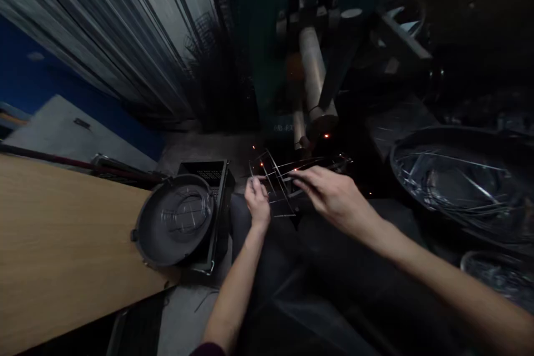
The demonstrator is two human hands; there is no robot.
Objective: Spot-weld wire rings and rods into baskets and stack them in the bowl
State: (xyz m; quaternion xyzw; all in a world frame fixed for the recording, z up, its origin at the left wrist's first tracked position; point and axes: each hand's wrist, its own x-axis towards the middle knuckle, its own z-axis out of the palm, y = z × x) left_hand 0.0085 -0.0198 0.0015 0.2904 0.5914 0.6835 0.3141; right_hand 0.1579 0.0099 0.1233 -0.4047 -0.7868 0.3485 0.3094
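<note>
Two hands are at work, and from the left the wooden surface [62,233] comes first, a round dark tray [139,222] sitting at its right edge against a black crate [208,172]. Just right of the crate, the left hand [257,203] has its grip pinched on the lower left of a wire frame [275,175], which sits mid-view above the person's dark trousers [283,267]. The right hand [334,200] reaches in from the lower right, its grip spread, fingers [308,178] lying on the frame's rods [312,166]; whether they clasp them, I cannot tell. Orange sparks [262,164] dot the air around the frame. Further right, a black tub [434,132] holds loose metal wires [459,178].
</note>
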